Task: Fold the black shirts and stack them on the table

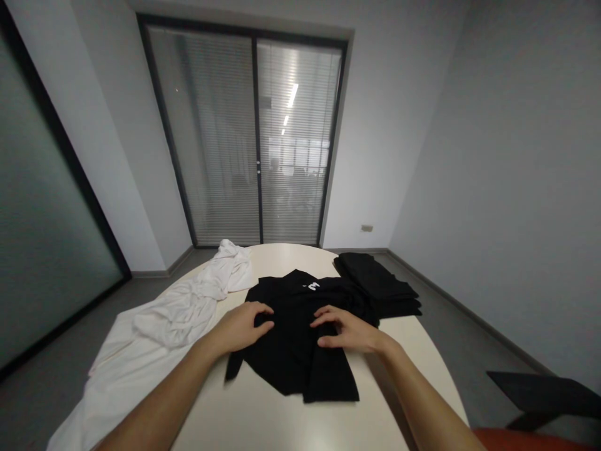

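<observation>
A black long-sleeved top (291, 338) lies loosely spread in the middle of the table, with a small white print near its far edge. One sleeve lies over its right side and points toward me; a dark strip of cloth sticks out at the lower left. My left hand (244, 327) is at the top's left side, its thumb and fingers apart. Over the right side is my right hand (347, 330), fingers curved and spread from the thumb. Neither hand visibly grips the cloth; whether the fingertips touch it is hard to see.
The round cream table (282, 254) carries a crumpled white cloth (188, 307) along its left side, hanging over the edge. Folded black garments (375, 282) are stacked at the back right. A black chair part (544, 391) and something red-orange (526, 438) stand at the lower right.
</observation>
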Demonstrator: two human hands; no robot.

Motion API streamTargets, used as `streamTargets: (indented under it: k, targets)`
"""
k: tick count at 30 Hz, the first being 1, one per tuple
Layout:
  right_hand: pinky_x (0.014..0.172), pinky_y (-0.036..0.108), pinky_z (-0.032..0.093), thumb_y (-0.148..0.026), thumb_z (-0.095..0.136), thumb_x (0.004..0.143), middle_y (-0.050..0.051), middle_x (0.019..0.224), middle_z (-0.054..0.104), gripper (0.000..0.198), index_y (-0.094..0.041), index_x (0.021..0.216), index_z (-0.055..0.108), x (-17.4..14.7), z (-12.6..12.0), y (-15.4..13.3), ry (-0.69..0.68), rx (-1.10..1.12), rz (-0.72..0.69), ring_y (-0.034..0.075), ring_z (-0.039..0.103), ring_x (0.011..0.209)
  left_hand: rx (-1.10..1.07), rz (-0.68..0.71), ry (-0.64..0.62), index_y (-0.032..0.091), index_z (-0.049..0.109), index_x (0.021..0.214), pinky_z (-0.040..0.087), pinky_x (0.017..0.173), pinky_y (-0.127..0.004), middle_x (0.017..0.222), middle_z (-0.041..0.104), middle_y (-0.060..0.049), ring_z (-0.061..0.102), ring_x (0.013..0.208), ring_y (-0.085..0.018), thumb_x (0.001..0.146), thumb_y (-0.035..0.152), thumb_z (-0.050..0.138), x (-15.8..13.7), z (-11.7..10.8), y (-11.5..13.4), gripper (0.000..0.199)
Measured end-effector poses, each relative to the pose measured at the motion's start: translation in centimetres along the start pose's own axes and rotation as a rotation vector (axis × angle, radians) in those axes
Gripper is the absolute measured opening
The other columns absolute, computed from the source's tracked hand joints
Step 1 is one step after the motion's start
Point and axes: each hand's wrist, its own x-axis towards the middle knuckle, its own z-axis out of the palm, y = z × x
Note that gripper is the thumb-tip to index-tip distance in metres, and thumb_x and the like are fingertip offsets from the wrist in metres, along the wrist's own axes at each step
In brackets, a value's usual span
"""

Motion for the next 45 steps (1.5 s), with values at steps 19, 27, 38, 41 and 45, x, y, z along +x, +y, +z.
streamTargets:
  k: [19,27,38,41,45]
  targets:
    - [0.046,0.026,0.031,-0.064,0.061,0.080,0.002,0.050,0.058,0.050,-0.020,0.061,0.072,-1.9,-3.1,0.6,-0.033,-0.216,0.382,0.013,0.047,0.046,0.393,-0.137,0.152,0.025,0.065,0.117,0.048,0.079,-0.040,0.114,0.068,-0.015,0.066,0.096,-0.032,0.083,0.039,0.060,-0.3,1.4,0.2,0.037]
    - [0.097,0.044,0.046,-0.048,0.058,0.087,0.010,0.125,0.065,0.044,-0.026,0.124,0.065,0.3,-2.1,1.9,0.618,-0.611,0.046,0.030,0.058,0.116,0.441,-0.037,-0.007,0.023,0.076,0.081,0.047,0.080,-0.040,0.093,0.072,-0.014,0.066,0.090,-0.032,0.089,0.043,0.055,0.0,1.3,-1.2,0.030]
    - [0.072,0.032,0.048,-0.059,0.054,0.087,0.010,0.095,0.075,0.044,-0.024,0.106,0.073,-0.2,-1.7,0.1,0.114,-0.589,0.481,0.026,0.070,0.088,0.585,-0.435,-0.012,0.016,0.061,0.122,0.049,0.074,-0.039,0.102,0.073,-0.019,0.070,0.092,-0.034,0.092,0.054,0.045,0.2,1.2,-0.7,0.051]
    - [0.075,0.034,0.049,-0.060,0.059,0.083,0.011,0.102,0.074,0.046,-0.022,0.106,0.073,-0.1,-1.5,0.4,0.109,-0.681,0.544,0.029,0.069,0.095,0.595,-0.412,-0.092,0.019,0.066,0.111,0.049,0.075,-0.039,0.104,0.073,-0.017,0.069,0.096,-0.035,0.092,0.045,0.048,0.2,1.1,-1.3,0.037]
    - [0.077,0.034,0.048,-0.046,0.062,0.085,0.011,0.101,0.074,0.031,-0.021,0.099,0.073,-0.1,-1.3,0.9,0.115,-0.731,0.570,0.028,0.069,0.097,0.608,-0.416,-0.073,0.021,0.067,0.098,0.049,0.071,-0.038,0.099,0.074,-0.015,0.070,0.092,-0.034,0.088,0.036,0.047,0.3,0.6,-1.0,0.027]
